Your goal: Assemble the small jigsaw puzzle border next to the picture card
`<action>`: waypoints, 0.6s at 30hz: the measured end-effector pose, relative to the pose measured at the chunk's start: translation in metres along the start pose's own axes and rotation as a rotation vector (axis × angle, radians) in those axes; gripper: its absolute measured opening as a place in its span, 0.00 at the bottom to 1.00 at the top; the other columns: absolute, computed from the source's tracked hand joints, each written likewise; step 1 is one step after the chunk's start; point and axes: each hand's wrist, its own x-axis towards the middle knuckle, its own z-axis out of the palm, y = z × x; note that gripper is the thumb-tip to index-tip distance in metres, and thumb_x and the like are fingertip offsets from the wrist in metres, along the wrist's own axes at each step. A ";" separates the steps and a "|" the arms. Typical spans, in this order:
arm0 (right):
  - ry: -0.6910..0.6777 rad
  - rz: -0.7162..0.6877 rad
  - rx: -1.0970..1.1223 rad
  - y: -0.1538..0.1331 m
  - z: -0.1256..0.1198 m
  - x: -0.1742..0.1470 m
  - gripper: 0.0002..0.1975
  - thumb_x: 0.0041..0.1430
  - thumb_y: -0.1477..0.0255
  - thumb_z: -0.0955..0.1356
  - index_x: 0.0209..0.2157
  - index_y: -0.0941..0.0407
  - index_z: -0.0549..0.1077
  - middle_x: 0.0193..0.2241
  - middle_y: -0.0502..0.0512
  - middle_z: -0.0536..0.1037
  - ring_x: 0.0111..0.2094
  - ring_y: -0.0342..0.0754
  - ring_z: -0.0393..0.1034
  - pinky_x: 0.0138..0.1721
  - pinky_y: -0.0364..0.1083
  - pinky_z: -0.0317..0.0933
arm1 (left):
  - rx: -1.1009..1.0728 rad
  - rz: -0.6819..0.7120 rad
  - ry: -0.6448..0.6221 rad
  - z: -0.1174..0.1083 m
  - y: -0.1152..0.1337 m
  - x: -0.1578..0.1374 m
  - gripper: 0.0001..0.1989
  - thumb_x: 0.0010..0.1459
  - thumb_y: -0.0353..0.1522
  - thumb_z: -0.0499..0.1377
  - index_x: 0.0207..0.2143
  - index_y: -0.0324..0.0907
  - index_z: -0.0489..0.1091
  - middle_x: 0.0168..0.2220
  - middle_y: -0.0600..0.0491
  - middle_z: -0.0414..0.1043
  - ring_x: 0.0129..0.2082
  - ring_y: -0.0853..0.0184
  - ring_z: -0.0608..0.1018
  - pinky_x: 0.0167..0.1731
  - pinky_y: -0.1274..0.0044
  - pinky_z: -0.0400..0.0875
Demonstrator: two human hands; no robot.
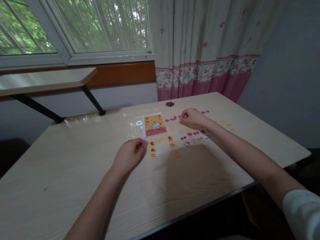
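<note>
"What's leftmost on the desk (71, 159)?"
"The left hand (131, 152), fingers curled in, just beside the joined puzzle pieces (152, 150); I can't tell whether it grips anything."
"Next?"
"The picture card (154, 125), flat, just beyond those pieces."
"And the right hand (192, 117)?"
"Curled too, among rows of loose pieces (193, 134); its grip is hidden."

Floral curtain (199, 27) beside barred window (51, 27)
</note>
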 end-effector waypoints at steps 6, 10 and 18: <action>0.149 0.148 -0.145 0.057 -0.013 -0.003 0.09 0.54 0.73 0.66 0.31 0.60 0.78 0.31 0.60 0.80 0.32 0.47 0.71 0.31 0.42 0.56 | 0.060 0.053 0.001 0.003 -0.002 0.001 0.15 0.59 0.35 0.49 0.35 0.38 0.74 0.34 0.45 0.76 0.34 0.60 0.76 0.35 0.72 0.68; 0.106 0.160 -0.207 0.072 -0.012 -0.006 0.10 0.56 0.72 0.66 0.33 0.60 0.79 0.32 0.61 0.80 0.33 0.48 0.72 0.34 0.42 0.58 | 0.067 0.064 0.006 0.006 -0.007 0.002 0.16 0.59 0.35 0.50 0.36 0.38 0.75 0.35 0.45 0.76 0.36 0.59 0.76 0.37 0.71 0.69; -0.042 -0.258 -0.197 0.054 0.002 -0.006 0.15 0.62 0.69 0.65 0.47 0.58 0.77 0.44 0.63 0.78 0.45 0.51 0.70 0.48 0.46 0.59 | 0.084 0.070 0.018 0.008 -0.009 0.001 0.15 0.59 0.35 0.50 0.36 0.39 0.75 0.36 0.45 0.77 0.37 0.59 0.76 0.39 0.70 0.69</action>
